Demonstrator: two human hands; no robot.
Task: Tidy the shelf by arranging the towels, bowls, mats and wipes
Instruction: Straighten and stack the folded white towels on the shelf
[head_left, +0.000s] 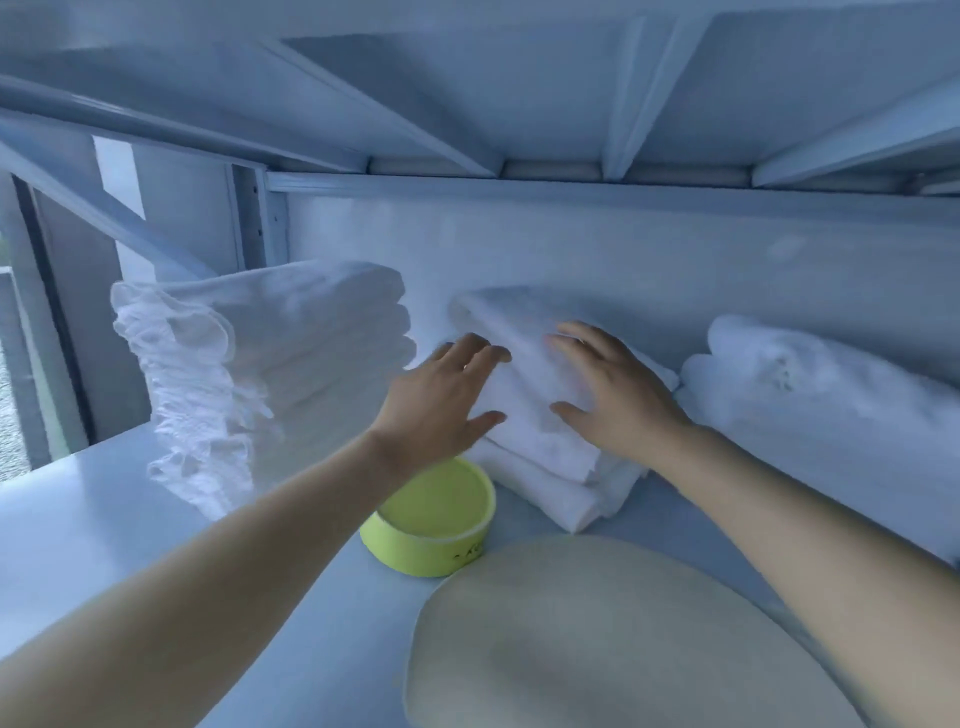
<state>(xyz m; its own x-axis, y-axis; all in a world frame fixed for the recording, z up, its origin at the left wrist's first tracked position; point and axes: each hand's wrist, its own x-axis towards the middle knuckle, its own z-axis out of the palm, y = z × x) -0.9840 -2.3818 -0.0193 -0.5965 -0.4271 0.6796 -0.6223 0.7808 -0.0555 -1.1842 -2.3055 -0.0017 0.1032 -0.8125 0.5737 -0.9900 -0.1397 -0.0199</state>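
Note:
A small pile of folded white towels (530, 447) lies at the middle back of the white shelf (78, 519). My right hand (618, 400) rests flat on top of it, fingers spread. At the pile's left side is my left hand (441, 400), open, its fingertips against the towel. To the left stands a taller stack of folded white towels (270, 374). On the right lie rolled white towels (821, 395). A lime-green bowl (436, 519) sits in front of the middle pile, partly under my left wrist. A round beige mat (597, 639) lies at the front.
The underside of the upper shelf (519, 93) with its ribs hangs close overhead. A white back panel (623, 249) closes the rear. The shelf's left side opens past a metal post (260, 218) toward a window.

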